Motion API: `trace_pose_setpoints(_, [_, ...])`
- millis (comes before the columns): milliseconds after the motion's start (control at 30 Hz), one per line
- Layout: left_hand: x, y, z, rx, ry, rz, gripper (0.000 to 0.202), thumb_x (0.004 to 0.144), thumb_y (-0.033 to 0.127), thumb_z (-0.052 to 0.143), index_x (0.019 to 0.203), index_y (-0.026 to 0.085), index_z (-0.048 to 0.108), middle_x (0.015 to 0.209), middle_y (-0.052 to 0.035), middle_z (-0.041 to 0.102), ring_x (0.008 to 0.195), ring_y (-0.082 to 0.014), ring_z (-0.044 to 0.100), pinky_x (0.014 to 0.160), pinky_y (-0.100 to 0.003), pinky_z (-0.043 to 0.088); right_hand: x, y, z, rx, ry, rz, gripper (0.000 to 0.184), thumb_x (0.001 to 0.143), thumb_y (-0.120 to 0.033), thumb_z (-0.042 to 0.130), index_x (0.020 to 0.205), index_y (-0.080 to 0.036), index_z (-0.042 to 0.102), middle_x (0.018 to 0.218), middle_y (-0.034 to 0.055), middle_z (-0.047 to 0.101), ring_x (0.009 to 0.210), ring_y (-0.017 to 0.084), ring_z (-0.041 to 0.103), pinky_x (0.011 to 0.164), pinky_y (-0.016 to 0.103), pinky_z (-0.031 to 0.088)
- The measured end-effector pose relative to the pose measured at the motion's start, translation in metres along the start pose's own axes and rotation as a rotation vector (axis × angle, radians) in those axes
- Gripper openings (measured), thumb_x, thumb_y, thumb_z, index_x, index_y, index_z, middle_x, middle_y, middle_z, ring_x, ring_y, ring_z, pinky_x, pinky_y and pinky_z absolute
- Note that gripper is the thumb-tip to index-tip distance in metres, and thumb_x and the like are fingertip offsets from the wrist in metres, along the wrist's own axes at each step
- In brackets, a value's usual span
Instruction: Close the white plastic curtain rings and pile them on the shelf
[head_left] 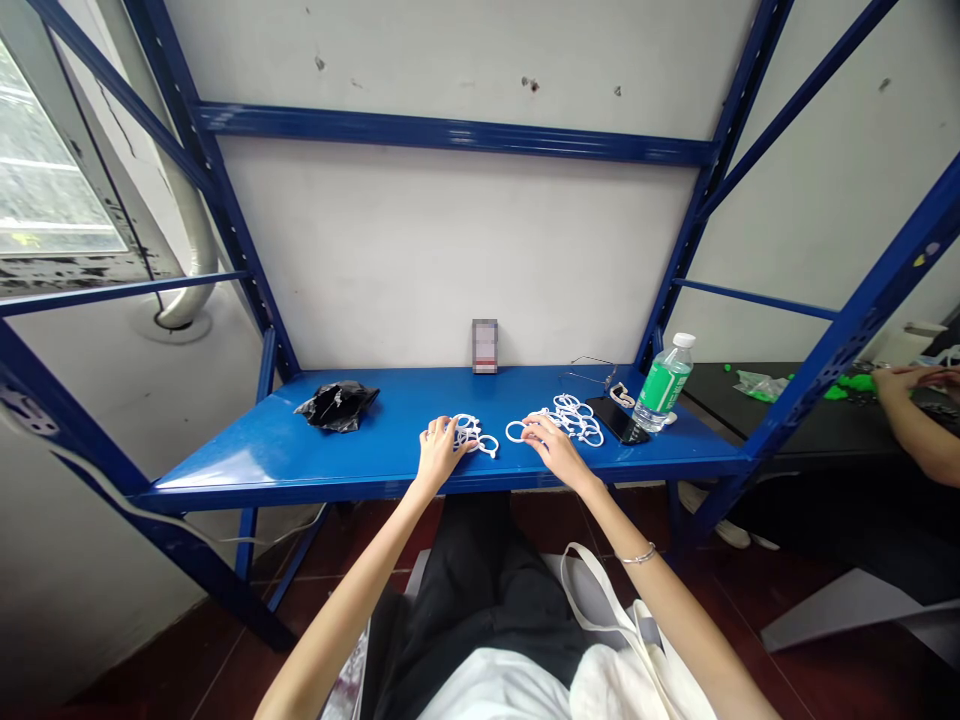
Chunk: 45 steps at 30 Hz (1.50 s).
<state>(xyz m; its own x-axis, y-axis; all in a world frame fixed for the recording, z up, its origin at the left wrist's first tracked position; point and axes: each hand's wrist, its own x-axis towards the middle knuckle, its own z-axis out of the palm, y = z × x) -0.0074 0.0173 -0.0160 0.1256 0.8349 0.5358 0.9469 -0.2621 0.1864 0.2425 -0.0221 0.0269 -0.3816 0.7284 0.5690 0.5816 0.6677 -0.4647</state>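
On the blue table, a small cluster of white plastic rings (486, 445) lies at my left hand (441, 448). The fingers curl over the cluster's near left side, with the thumb against it. A larger heap of white plastic rings (579, 418) spreads out beyond my right hand (553, 445). That hand's fingers are bent down onto the heap's left part, where a single white ring (514, 431) sticks out to the left. My fingers partly hide the pieces they touch.
A crumpled black bag (337, 406) lies at the left. A small box (484, 347) stands by the wall. At the right are eyeglasses (596, 376), a black phone (618, 420) and a water bottle (664, 384). Another person's hand (900, 380) is at the neighbouring dark table (720, 400).
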Motion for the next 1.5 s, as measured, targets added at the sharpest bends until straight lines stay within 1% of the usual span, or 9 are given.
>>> trace_pose_setpoints(133, [0.000,0.000,-0.002,-0.047,0.006,-0.004,0.049,0.086,0.049,0.055,0.125,0.020,0.051,0.123,-0.0149,0.053,0.116,-0.0313,0.047,0.089,-0.045,0.042,0.000,-0.002,0.000,0.034,0.033,-0.023,0.017,0.092,-0.021,0.045,0.092,-0.023,0.062,0.119,0.0083,0.058,0.102,0.022,0.062,0.087,0.041,0.052])
trace_pose_setpoints(233, [0.002,0.005,-0.010,-0.157,0.026,0.028,0.051,0.087,0.048,0.054,0.129,0.021,0.048,0.127,-0.0150,0.051,0.120,-0.0312,0.045,0.093,-0.046,0.042,0.001,-0.007,-0.002,0.052,0.043,-0.038,0.017,0.092,-0.022,0.046,0.093,-0.024,0.063,0.120,0.0080,0.059,0.103,0.023,0.062,0.088,0.042,0.052])
trace_pose_setpoints(433, [-0.001,0.028,-0.042,-0.561,-0.065,0.305,0.066,0.081,0.049,0.063,0.138,0.028,0.039,0.132,-0.0111,0.048,0.121,-0.0264,0.047,0.096,-0.039,0.044,0.001,-0.024,-0.003,0.088,0.084,-0.157,0.017,0.092,-0.021,0.048,0.091,-0.024,0.065,0.116,0.0069,0.062,0.109,0.022,0.059,0.093,0.041,0.049])
trace_pose_setpoints(567, [-0.005,0.044,-0.059,-0.696,-0.084,0.423,0.059,0.080,0.048,0.065,0.131,0.025,0.048,0.121,-0.0101,0.056,0.113,-0.0243,0.053,0.094,-0.038,0.046,0.000,-0.036,-0.003,0.127,0.065,-0.193,0.017,0.093,-0.024,0.048,0.092,-0.024,0.065,0.117,0.0070,0.062,0.109,0.022,0.059,0.093,0.041,0.049])
trace_pose_setpoints(667, [-0.006,0.048,-0.066,-0.695,-0.056,0.444,0.046,0.081,0.045,0.065,0.120,0.023,0.057,0.110,-0.0089,0.061,0.104,-0.0230,0.057,0.087,-0.037,0.049,0.000,-0.042,-0.003,0.187,0.077,-0.180,0.015,0.093,-0.026,0.049,0.094,-0.024,0.065,0.114,0.0070,0.063,0.108,0.022,0.060,0.093,0.040,0.050])
trace_pose_setpoints(800, [-0.006,0.050,-0.073,-0.614,0.011,0.449,0.042,0.081,0.044,0.065,0.116,0.022,0.060,0.104,-0.0085,0.064,0.098,-0.0233,0.059,0.083,-0.037,0.051,0.000,-0.042,-0.002,0.280,0.142,-0.077,0.018,0.089,-0.032,0.057,0.105,-0.024,0.062,0.102,0.0062,0.067,0.090,0.020,0.065,0.083,0.038,0.055])
trace_pose_setpoints(967, [-0.008,0.051,-0.074,-0.523,0.081,0.463,0.041,0.081,0.046,0.063,0.114,0.021,0.061,0.101,-0.0083,0.065,0.096,-0.0232,0.059,0.084,-0.038,0.050,-0.001,-0.040,-0.002,0.282,0.201,-0.013,0.016,0.085,-0.037,0.062,0.090,-0.022,0.064,0.083,0.0032,0.067,0.076,0.018,0.066,0.073,0.033,0.056])
trace_pose_setpoints(1233, [-0.010,0.056,-0.073,-0.443,0.168,0.474,0.041,0.081,0.052,0.061,0.109,0.021,0.064,0.090,-0.0069,0.065,0.084,-0.0206,0.059,0.079,-0.035,0.050,-0.002,-0.039,0.000,0.276,0.259,-0.055,0.018,0.087,-0.035,0.060,0.076,-0.021,0.058,0.081,0.0037,0.066,0.078,0.019,0.063,0.075,0.034,0.052])
trace_pose_setpoints(1500, [-0.011,0.057,-0.067,-0.421,0.167,0.468,0.036,0.083,0.048,0.060,0.107,0.022,0.065,0.084,-0.0060,0.065,0.079,-0.0197,0.058,0.073,-0.034,0.049,-0.002,-0.039,0.004,0.267,0.250,-0.043,0.020,0.088,-0.036,0.058,0.073,-0.022,0.056,0.082,0.0050,0.067,0.079,0.021,0.065,0.074,0.036,0.052])
